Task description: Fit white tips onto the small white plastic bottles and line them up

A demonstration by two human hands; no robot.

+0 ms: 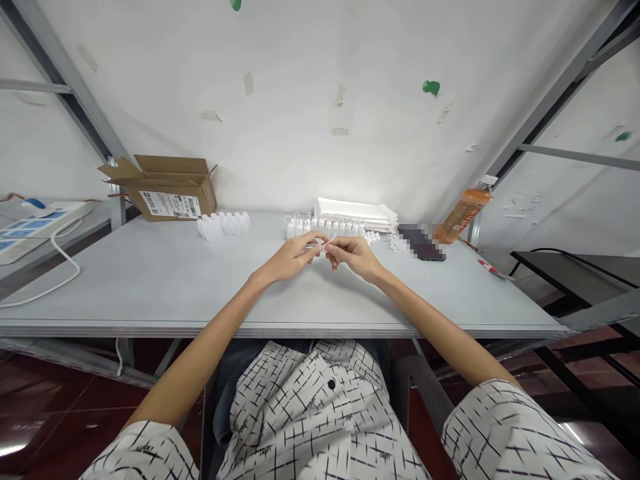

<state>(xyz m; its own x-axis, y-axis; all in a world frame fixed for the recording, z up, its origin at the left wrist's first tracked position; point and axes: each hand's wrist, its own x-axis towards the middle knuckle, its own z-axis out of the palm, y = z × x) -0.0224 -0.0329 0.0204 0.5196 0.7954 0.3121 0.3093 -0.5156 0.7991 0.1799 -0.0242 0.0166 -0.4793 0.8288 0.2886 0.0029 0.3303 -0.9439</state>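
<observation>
White strand (330,241) is pinched in both hands (293,258) (356,256).

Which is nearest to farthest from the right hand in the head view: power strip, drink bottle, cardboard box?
From the right hand:
1. Drink bottle: on the right, toward the back of the table.
2. Cardboard box: on the left, by the wall.
3. Power strip: at the far left, beyond the box.

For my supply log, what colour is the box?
The box is brown, shown in the head view.
</observation>
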